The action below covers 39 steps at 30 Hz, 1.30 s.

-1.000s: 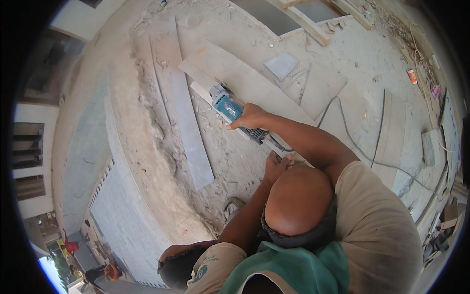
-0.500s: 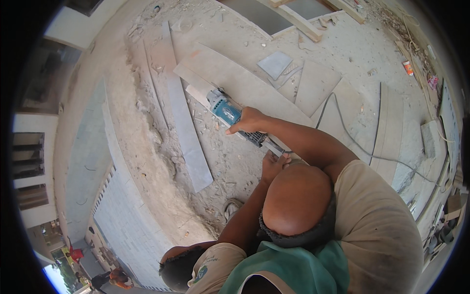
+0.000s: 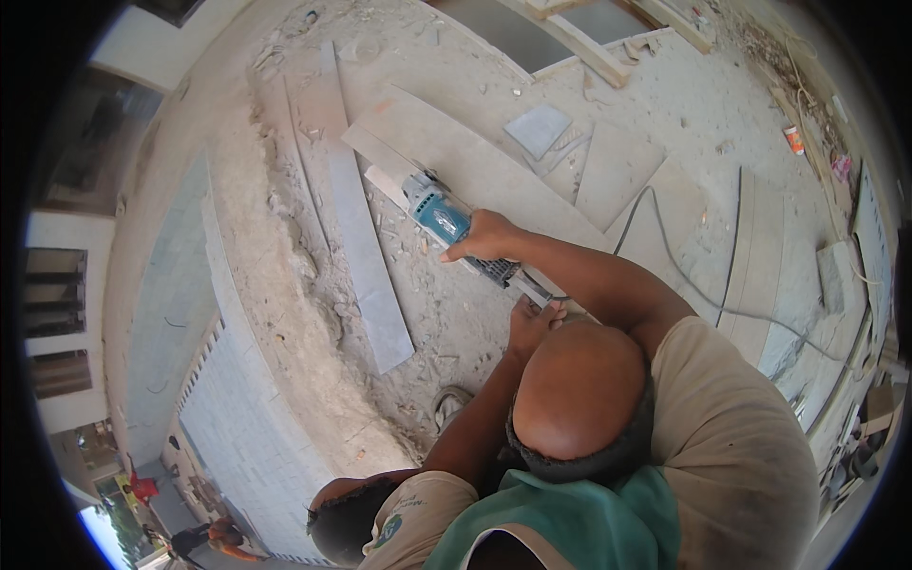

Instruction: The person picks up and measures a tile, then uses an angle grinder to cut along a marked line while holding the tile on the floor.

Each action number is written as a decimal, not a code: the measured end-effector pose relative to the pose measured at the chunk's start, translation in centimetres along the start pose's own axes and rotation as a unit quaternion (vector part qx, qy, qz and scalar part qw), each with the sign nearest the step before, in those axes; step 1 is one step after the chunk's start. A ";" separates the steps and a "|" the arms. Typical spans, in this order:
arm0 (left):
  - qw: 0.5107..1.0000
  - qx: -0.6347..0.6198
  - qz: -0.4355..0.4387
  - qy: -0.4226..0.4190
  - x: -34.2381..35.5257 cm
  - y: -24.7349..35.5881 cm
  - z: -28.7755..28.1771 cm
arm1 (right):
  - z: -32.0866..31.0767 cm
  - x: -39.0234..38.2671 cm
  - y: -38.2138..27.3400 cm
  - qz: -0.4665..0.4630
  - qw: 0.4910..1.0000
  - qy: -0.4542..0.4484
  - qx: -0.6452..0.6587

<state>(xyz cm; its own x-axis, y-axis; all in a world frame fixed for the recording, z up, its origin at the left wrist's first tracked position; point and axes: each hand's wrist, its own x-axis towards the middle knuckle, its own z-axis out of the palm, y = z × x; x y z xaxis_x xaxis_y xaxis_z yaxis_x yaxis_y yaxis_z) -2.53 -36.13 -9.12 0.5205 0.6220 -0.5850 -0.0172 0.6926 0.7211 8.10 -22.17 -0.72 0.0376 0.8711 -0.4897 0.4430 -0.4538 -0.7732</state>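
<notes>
My right hand (image 3: 480,236) is wrapped round the body of a blue-and-grey power tool (image 3: 439,211), which lies along a narrow pale strip (image 3: 380,180) on the dusty ground. Behind it, my left hand (image 3: 537,315) has its fingers closed on the strip's near end, beside the grey cable (image 3: 655,218). A wide beige slab (image 3: 475,152) lies just beyond the tool, and a long grey slab (image 3: 361,275) to its left. My two bent knees show at the bottom.
Beige slab pieces (image 3: 617,171) and a grey offcut (image 3: 537,128) lie at right. Wooden beams (image 3: 589,47) cross an opening at the top. A broken concrete edge (image 3: 313,304) runs at left. Workers (image 3: 142,489) are far lower left.
The view has shifted slightly. My hands and the tool stay in nearly the same place on the strip. The far workers at lower left have changed posture slightly.
</notes>
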 end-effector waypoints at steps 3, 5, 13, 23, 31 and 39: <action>1.000 -0.002 0.000 -0.014 0.3 -0.2 -0.6 | -0.4 -0.1 -1.6 -0.032 0.999 0.004 0.007; 0.999 -0.031 -0.014 -0.014 0.3 0.3 -0.4 | -1.1 -0.5 -3.0 -0.031 0.999 0.021 0.010; 0.984 -0.157 0.035 0.080 -0.4 0.6 2.3 | -6.4 -3.4 -5.5 -0.042 0.988 0.103 0.111; 0.978 -0.164 0.079 0.107 4.1 2.6 0.8 | -9.1 -5.6 -3.6 -0.013 0.978 0.160 0.134; 0.974 -0.155 0.087 0.140 5.0 3.4 0.9 | -8.1 -5.3 -3.2 -0.034 0.977 0.140 0.155; 0.961 -0.189 0.062 0.194 5.0 4.2 -0.3 | -8.4 -5.1 -2.9 -0.018 0.984 0.134 0.120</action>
<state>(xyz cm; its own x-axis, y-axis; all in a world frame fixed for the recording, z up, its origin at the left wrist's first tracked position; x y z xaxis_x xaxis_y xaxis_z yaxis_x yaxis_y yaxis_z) -0.20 -29.98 -9.12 0.1378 0.7466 -0.6509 -0.4060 0.6420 0.6504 14.14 -23.72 7.38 0.2753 0.8906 -0.3620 0.2250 -0.4258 -0.8764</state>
